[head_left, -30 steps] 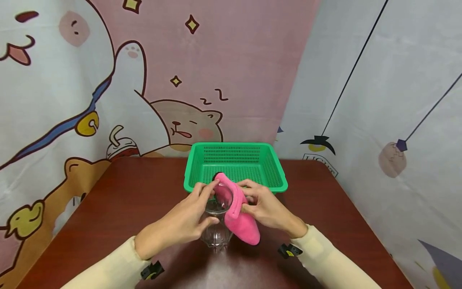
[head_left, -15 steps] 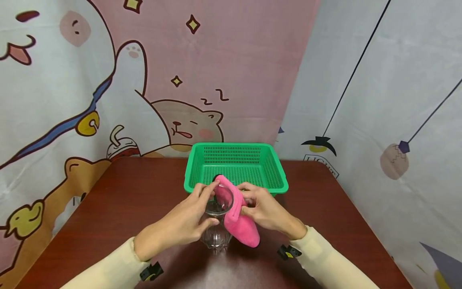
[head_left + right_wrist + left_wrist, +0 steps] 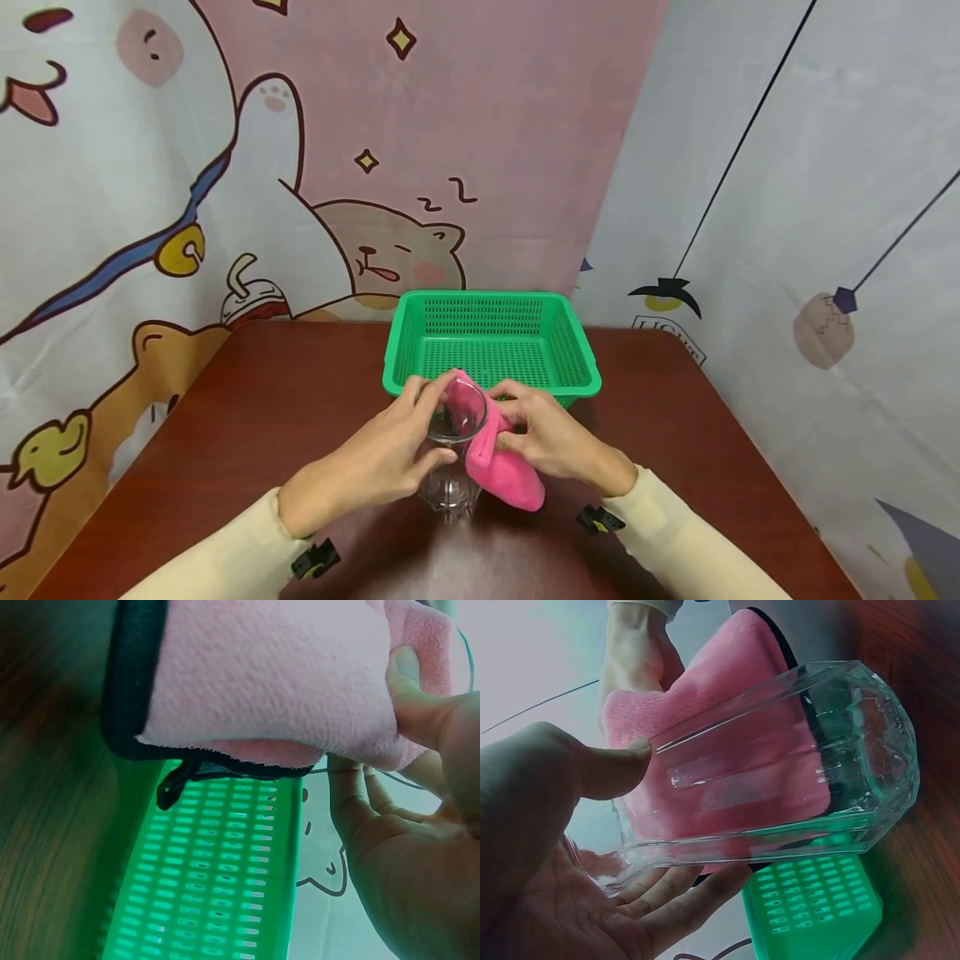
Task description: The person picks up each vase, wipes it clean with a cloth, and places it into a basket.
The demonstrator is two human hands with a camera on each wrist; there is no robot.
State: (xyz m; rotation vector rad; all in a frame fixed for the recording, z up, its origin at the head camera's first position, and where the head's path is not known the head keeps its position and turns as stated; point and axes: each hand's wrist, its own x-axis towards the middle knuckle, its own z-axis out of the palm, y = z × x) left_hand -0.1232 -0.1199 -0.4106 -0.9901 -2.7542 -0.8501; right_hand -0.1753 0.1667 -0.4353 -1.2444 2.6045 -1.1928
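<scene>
A clear glass vase with a faceted lower part stands in the middle of the head view, over the brown table. My left hand grips it near the rim, thumb on the near side and fingers on the far side. In my right hand is a pink cleaning cloth, pinched between thumb and fingers against the vase's right side. The left wrist view has the cloth showing pink through the glass. Its black edging and a small black loop appear in the right wrist view.
Behind the hands, a green plastic basket with slotted walls stands on the brown table. Printed cartoon curtains hang at the back and sides, close to the table's edges.
The cloth's upper end has slipped lower behind the vase rim, and its black corner there is out of sight. The cloth's lower end has shifted slightly right. Both grips look the same.
</scene>
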